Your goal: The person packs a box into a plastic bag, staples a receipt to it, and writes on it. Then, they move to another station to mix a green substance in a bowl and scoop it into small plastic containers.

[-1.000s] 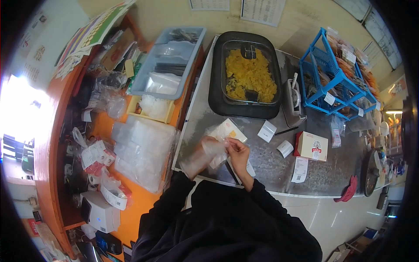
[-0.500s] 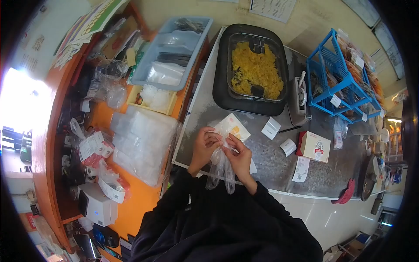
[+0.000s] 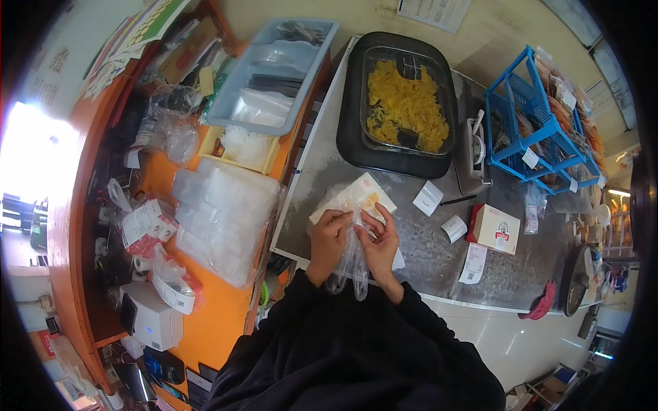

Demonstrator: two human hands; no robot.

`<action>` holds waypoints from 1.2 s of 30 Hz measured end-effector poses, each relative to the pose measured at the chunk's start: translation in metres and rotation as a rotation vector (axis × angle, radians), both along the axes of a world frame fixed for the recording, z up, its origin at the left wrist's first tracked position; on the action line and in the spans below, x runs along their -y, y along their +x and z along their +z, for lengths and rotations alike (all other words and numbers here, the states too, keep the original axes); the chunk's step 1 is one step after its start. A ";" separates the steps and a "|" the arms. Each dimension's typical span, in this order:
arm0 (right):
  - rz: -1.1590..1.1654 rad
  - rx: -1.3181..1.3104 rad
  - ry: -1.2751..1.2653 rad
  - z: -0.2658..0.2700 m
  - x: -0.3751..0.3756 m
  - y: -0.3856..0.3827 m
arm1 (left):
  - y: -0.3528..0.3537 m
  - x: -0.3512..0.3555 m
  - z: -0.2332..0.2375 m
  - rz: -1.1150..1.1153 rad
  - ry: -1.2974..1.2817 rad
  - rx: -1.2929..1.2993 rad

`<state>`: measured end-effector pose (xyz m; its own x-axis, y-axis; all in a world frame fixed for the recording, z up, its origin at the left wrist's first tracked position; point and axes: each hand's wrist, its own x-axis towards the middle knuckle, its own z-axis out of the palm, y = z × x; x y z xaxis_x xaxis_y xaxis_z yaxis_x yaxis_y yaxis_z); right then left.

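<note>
Both hands have moved since a second ago: the left hand (image 3: 327, 245) was under the clear bag (image 3: 356, 257), and now it is close beside the right hand (image 3: 381, 245). The fingers (image 3: 334, 217) of both hands pinch the thin plastic at the near edge of the counter (image 3: 510, 277). Two long bits of the bag hang down between the hands. Just past them is a white box (image 3: 368, 191), and I cannot tell if it is inside the bag. Yellow food (image 3: 406, 103) fills most of a dark pan (image 3: 353, 133) farther back.
</note>
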<state>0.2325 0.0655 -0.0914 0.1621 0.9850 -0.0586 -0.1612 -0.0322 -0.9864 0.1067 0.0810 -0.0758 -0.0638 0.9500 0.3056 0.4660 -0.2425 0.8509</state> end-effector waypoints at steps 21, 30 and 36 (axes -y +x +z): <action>0.011 0.014 0.008 0.002 0.001 -0.003 | -0.007 -0.006 -0.004 -0.050 -0.017 0.012; 0.177 0.557 0.144 0.017 -0.005 0.006 | -0.017 -0.019 -0.010 -0.187 -0.191 0.216; 0.364 0.779 0.290 0.021 -0.019 0.021 | -0.039 -0.064 -0.008 -0.472 -0.652 0.465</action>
